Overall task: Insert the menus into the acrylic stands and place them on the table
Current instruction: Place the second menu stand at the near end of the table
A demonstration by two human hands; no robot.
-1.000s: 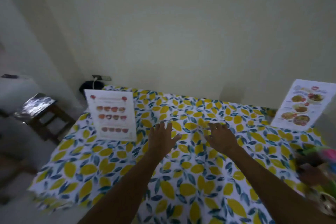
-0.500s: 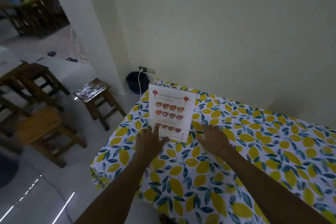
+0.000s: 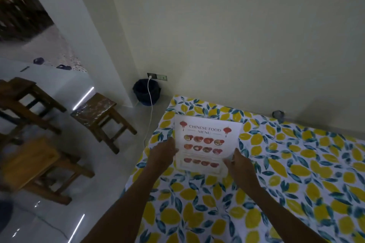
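A white "Chinese Food Menu" sheet (image 3: 206, 142) with rows of dish pictures stands in a clear acrylic stand near the far left corner of the table (image 3: 296, 183), which wears a lemon-print cloth. My left hand (image 3: 163, 154) holds the stand's left edge. My right hand (image 3: 238, 165) holds its lower right corner. The stand's clear base shows just below the sheet, resting on the cloth. The second menu is out of view.
The table's left edge drops to a glossy white floor. Wooden stools (image 3: 102, 114) stand to the left. A dark bin (image 3: 146, 90) with a white cable sits by the wall socket. A pale wall runs behind the table.
My view has swung left and closer. Both hands moved from flat on the cloth to the menu stand and now grip its sides. The second menu at the right has left the view.
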